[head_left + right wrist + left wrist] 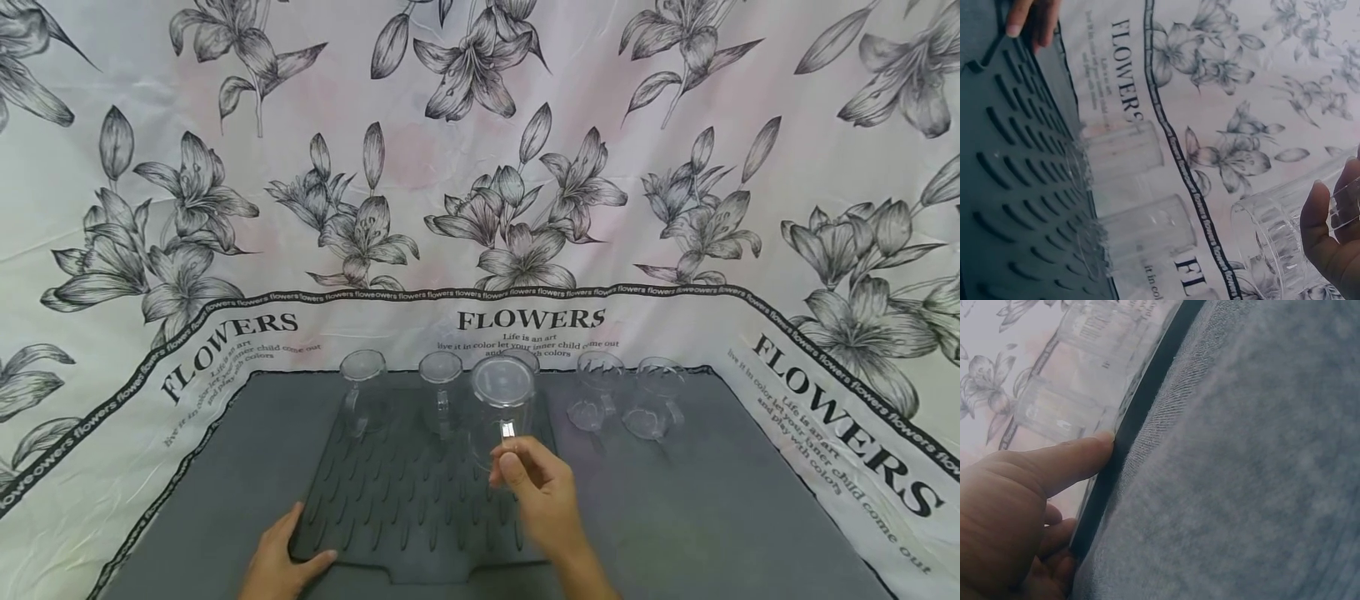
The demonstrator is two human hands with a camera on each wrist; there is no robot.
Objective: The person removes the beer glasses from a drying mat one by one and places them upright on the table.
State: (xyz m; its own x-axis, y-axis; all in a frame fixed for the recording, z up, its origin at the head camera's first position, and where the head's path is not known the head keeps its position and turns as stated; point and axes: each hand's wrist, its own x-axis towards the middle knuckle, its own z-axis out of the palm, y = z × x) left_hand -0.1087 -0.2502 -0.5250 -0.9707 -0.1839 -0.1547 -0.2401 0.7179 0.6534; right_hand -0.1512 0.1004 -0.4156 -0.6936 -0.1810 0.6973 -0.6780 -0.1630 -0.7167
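My right hand [543, 496] pinches the handle of a clear mug [504, 383] between thumb and fingers. This mug is over the back right part of a dark ridged drying mat [405, 492], one round end facing up. At the mat's front left corner my left hand [281, 554] grips the edge, its thumb along the front side and the fingers at the left side. Two clear mugs, one at the left [363, 400] and one near the middle [441, 392], stand at the mat's back edge. Another mug [528, 360] is mostly hidden behind the held one.
Right of the mat, two more clear mugs [596, 392] [655, 400] stand side by side on the grey tabletop [720, 508]. A white cloth [525, 208] printed with lilies and lettering hangs behind the table and along both sides.
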